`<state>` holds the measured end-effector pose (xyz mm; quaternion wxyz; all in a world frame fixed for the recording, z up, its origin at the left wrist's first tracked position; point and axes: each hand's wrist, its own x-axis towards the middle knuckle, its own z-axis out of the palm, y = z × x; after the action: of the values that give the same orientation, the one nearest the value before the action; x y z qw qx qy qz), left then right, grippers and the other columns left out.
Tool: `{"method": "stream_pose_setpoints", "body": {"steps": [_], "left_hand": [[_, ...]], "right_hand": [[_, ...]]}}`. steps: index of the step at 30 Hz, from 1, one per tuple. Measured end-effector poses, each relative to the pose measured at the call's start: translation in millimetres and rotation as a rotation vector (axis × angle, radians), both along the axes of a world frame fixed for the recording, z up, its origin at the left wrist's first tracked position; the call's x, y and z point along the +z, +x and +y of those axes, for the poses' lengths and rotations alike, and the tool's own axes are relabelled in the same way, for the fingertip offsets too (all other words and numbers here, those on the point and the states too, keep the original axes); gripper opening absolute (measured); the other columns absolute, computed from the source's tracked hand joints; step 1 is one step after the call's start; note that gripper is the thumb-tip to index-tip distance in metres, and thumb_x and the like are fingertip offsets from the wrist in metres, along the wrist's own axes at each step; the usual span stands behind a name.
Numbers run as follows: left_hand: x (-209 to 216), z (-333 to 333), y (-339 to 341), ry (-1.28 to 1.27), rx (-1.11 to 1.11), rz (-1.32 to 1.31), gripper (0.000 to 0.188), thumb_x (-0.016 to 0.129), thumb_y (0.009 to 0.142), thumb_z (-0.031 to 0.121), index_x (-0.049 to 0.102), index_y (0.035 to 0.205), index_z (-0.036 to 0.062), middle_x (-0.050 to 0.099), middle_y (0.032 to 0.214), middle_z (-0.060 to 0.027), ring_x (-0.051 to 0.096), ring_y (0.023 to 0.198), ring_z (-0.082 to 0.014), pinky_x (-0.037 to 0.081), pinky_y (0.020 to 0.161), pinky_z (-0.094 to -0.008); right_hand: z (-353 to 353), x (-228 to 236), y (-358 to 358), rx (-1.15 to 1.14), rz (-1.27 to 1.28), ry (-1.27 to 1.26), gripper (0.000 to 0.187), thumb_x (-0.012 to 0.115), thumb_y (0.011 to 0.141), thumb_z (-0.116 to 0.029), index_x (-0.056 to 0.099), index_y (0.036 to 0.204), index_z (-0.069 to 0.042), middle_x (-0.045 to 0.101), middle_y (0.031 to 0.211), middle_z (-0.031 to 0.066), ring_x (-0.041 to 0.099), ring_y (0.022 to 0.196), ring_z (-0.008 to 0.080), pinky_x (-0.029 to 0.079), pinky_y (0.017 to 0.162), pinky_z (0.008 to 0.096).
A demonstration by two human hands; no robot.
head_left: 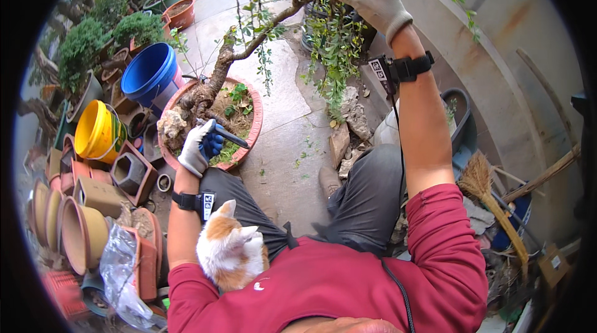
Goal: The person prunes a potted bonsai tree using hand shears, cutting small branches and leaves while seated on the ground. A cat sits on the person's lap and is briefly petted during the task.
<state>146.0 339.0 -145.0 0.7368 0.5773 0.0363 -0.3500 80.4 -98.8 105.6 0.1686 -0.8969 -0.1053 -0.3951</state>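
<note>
A potted bonsai tree [221, 75] with a thick, leaning trunk stands in a round reddish pot [255, 118] ahead of me. Its long branch reaches up to the right, with leafy shoots [336, 53] hanging down. My right hand [373, 3], in a pale glove, is raised at the branch's far end, fingers curled around a leafy twig; leaves partly hide the fingertips. Beside the pot's near rim, my left hand [198, 149], in a glove with blue palm coating, is closed around a dark tool [231, 136]. Only the tool's narrow end shows, so its exact kind is unclear.
A white and orange cat [230, 249] sits against my left side. Blue [149, 75] and yellow [99, 131] buckets and several stacked pots [84, 233] crowd the left. Stones [354, 115], a straw broom [479, 177] and a wooden pole [541, 180] lie on the right.
</note>
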Motion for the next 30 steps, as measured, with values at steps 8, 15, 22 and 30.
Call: {"method": "stream_pose_setpoints", "body": {"steps": [8, 15, 22, 30], "left_hand": [[-5.9, 0.6, 2.5, 0.014, -0.001, 0.001, 0.035, 0.063, 0.102, 0.041, 0.069, 0.099, 0.0065, 0.068, 0.073, -0.0043, 0.061, 0.057, -0.0155, 0.048, 0.051, -0.0276], [-10.0, 2.2, 4.0, -0.024, -0.042, 0.023, 0.034, 0.062, 0.102, 0.041, 0.068, 0.100, 0.0076, 0.067, 0.075, -0.0038, 0.061, 0.060, -0.0159, 0.050, 0.055, -0.0287], [-13.2, 2.5, 7.6, -0.038, -0.043, 0.052, 0.036, 0.060, 0.103, 0.042, 0.068, 0.102, 0.0067, 0.068, 0.076, -0.0036, 0.062, 0.062, -0.0160, 0.050, 0.057, -0.0290], [-13.1, 3.1, 8.6, -0.016, -0.008, 0.085, 0.037, 0.061, 0.102, 0.042, 0.069, 0.103, 0.0058, 0.069, 0.076, -0.0044, 0.063, 0.061, -0.0168, 0.050, 0.057, -0.0293]], "right_hand": [[-1.1, 4.8, 1.2, -0.197, 0.067, 0.058, 0.083, 0.076, 0.084, -0.052, 0.057, 0.139, 0.007, 0.072, 0.105, 0.0294, 0.072, 0.103, 0.0363, 0.056, 0.093, 0.0404], [0.5, -0.2, 2.2, -0.088, 0.097, 0.168, 0.063, 0.077, 0.086, -0.039, 0.064, 0.133, 0.001, 0.072, 0.083, 0.0231, 0.073, 0.079, 0.0293, 0.058, 0.076, 0.0415], [11.1, -7.9, 11.4, -0.007, 0.019, 0.228, 0.054, 0.079, 0.087, -0.029, 0.063, 0.121, 0.008, 0.072, 0.084, 0.0185, 0.067, 0.072, 0.0216, 0.054, 0.070, 0.0365], [19.9, -12.4, 18.5, 0.034, -0.118, 0.245, 0.036, 0.078, 0.087, -0.024, 0.067, 0.106, 0.004, 0.073, 0.085, 0.0182, 0.070, 0.074, 0.0257, 0.056, 0.071, 0.0387]]}}
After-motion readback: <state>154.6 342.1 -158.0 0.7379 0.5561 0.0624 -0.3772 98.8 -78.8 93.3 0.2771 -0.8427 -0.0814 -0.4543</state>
